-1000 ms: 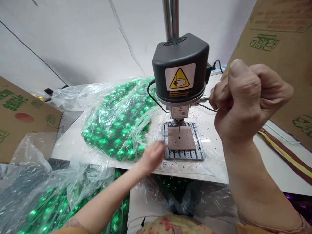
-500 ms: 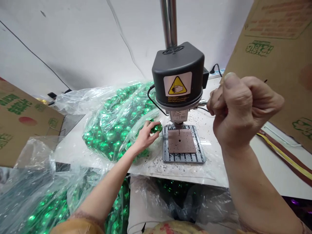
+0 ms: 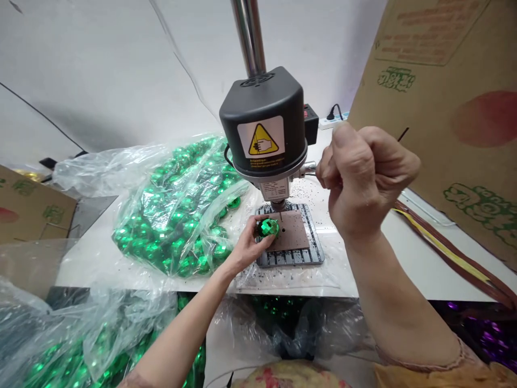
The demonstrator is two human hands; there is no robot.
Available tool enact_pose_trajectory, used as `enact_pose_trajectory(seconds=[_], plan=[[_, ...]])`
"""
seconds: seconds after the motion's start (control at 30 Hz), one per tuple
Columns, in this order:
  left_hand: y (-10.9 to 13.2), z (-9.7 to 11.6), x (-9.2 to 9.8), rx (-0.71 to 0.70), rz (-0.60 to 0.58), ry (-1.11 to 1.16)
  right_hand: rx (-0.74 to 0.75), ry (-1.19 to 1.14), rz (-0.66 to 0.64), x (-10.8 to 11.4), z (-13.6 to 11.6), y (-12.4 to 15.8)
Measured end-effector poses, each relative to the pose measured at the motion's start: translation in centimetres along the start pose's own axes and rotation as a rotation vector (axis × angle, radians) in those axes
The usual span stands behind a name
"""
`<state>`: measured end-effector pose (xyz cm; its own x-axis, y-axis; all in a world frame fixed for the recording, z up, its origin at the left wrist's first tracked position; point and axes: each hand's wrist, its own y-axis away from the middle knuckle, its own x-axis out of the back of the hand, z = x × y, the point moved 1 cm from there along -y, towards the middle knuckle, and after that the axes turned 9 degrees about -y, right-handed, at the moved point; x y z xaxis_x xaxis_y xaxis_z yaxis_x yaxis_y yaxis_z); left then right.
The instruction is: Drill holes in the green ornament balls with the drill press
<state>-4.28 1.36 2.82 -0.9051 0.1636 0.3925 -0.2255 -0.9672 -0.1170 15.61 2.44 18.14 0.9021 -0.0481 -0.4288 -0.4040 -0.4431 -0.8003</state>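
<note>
A shiny green faceted ball (image 3: 268,228) is pinched between the thumb and fingers of my left hand (image 3: 247,245), over the left part of a brown square board (image 3: 294,237). That board lies on the slotted metal base (image 3: 317,253) of a black drill press (image 3: 262,113). The thin drill bit points down just right of the ball. My right hand (image 3: 357,180) is closed around the press's lever at the right of the machine; the fingers cover most of the lever.
A clear plastic bag of green balls (image 3: 165,215) lies left of the press. Cardboard boxes (image 3: 428,124) stand at both sides. Brown and yellow strips (image 3: 448,248) lie at the right. More bagged green balls (image 3: 97,350) are below the table edge.
My left hand has carried the green ball from beside the bag to over the board, near the bit. The camera view has shifted, and my right hand remains at the lever.
</note>
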Motion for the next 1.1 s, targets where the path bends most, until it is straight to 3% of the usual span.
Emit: enact_pose_trajectory(seconds=[0.2, 0.4, 0.7, 0.93, 1.1], plan=[[-0.7, -0.5, 0.4, -0.035, -0.039, -0.135, -0.027, -0.026, 0.018, -0.1, -0.3, 0.0], [-1.4, 0.5, 0.3, -0.118, -0.097, -0.325, -0.051, -0.055, 0.013, -0.1, -0.3, 0.0], [-1.7, 0.5, -1.3, -0.114, 0.016, -0.411, -0.062, 0.013, 0.031, -0.2, -0.6, 0.0], [-2.0, 0.8, -2.2, -0.189, 0.032, -0.379, -0.019, -0.039, 0.036, -0.5, -0.3, -0.3], [-1.9, 0.0, -3.3, -0.115, 0.093, -0.331, 0.018, 0.034, -0.006, -0.8, -0.4, -1.0]])
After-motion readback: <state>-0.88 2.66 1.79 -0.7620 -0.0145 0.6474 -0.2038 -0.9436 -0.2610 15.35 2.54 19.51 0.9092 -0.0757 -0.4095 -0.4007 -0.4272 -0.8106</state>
